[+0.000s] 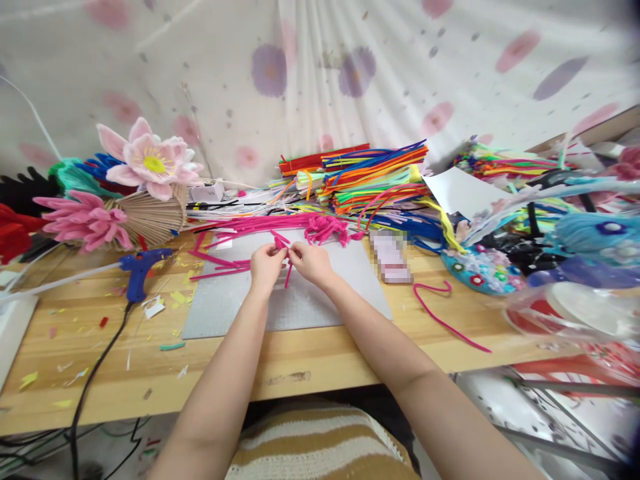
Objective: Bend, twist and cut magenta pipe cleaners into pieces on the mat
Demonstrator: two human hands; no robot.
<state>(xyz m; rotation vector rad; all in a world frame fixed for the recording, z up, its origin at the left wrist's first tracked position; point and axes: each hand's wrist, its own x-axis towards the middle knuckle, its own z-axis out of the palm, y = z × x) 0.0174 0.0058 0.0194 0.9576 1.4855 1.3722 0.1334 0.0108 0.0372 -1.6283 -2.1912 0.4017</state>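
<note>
Nearest: striped clothing (pixel 310 447), up against the front edge of the tabletop (pixel 215 383), with bare forearms reaching over it.

Left to right: glue gun (pixel 137 273) lies on its side toward the left edge, black cord (pixel 95 371) dropping over the front edge. Probably parked there to stay reachable but off the work. Behind it, near the back left corner: pale pink flower (pixel 154 163) and a pleated fan-shaped piece (pixel 155 217), likely pushed back out of the way.

Gray mat (pixel 215 310) sits mid-tabletop, square to the body; looks like a work pad. Cut magenta stems (pixel 220 270) overlap its left edge, handy for the left side.

Hands are nearly together over the mat. Left hand (pixel 267 267) and right hand (pixel 313 263) both pinch one magenta piece (pixel 289 273), its tail hanging below the fingertips. Two-sided pinch presumably for fine control; exact grip hidden by fingers.

Along the mat's back edge: straight magenta stems (pixel 250 225), then a curled magenta cluster (pixel 327 230), apparently kept separate. Multicolor bundles (pixel 375 177) stacked at the back edge, seemingly as stock. Right of the mat: loose magenta stem (pixel 436 317), bent, toward the front edge.
</note>
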